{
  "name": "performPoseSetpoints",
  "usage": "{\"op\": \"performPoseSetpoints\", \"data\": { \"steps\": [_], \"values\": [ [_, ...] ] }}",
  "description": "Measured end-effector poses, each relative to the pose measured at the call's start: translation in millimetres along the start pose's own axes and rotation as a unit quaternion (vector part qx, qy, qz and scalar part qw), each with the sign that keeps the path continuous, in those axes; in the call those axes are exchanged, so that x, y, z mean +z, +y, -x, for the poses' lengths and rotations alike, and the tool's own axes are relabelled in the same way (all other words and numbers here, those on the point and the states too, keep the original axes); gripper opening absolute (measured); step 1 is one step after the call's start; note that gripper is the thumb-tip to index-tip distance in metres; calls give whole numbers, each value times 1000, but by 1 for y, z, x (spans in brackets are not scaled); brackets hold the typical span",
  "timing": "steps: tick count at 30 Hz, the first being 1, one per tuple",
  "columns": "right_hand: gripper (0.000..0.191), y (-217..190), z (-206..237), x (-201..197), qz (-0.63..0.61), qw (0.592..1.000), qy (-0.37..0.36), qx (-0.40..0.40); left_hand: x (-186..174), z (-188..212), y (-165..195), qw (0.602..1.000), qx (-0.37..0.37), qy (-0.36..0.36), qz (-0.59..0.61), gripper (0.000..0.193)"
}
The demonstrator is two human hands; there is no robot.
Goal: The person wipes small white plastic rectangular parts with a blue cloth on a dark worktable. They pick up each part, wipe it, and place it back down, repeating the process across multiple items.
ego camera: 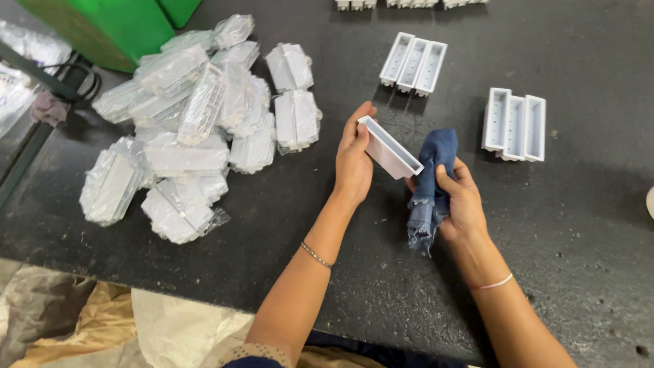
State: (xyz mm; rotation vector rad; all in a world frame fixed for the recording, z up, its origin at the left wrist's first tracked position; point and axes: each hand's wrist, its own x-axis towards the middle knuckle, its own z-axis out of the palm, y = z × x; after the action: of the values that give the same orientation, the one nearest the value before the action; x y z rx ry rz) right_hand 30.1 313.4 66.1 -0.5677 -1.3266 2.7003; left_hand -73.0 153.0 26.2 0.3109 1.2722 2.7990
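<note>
I see the white plastic tray (pixel 390 147) held above the middle of the dark worktop (pixel 586 225), my left hand (pixel 353 158) wrapped closed around its far end. Its near end meets the blue cloth (pixel 429 187) bunched in my closed right hand (pixel 462 204). Bagged trays (pixel 191 123) are heaped toward the left edge, and two bare sets of three (pixel 514 124) stand nearer the back.
</note>
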Motion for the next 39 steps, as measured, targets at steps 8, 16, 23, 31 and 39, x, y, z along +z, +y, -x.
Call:
{"op": "performPoseSetpoints", "data": {
  "steps": [8,16,23,31,39],
  "values": [
    [23,1,-3,-8,-36,999,-9,-22,2,1,-7,993,-97,9,73,52],
    [29,3,8,6,92,996,-20,6,27,13,2,995,-86,38,-24,38],
    [29,-21,12,-1,384,836,45,-389,36,24,-1,968,-142,-24,-204,70],
    [32,-22,24,10,507,706,30,-493,25,32,-31,962,-138,-120,-204,60],
    [41,-3,36,26,541,717,-200,-392,-18,-8,-3,985,-148,-60,-66,65]
  ]
}}
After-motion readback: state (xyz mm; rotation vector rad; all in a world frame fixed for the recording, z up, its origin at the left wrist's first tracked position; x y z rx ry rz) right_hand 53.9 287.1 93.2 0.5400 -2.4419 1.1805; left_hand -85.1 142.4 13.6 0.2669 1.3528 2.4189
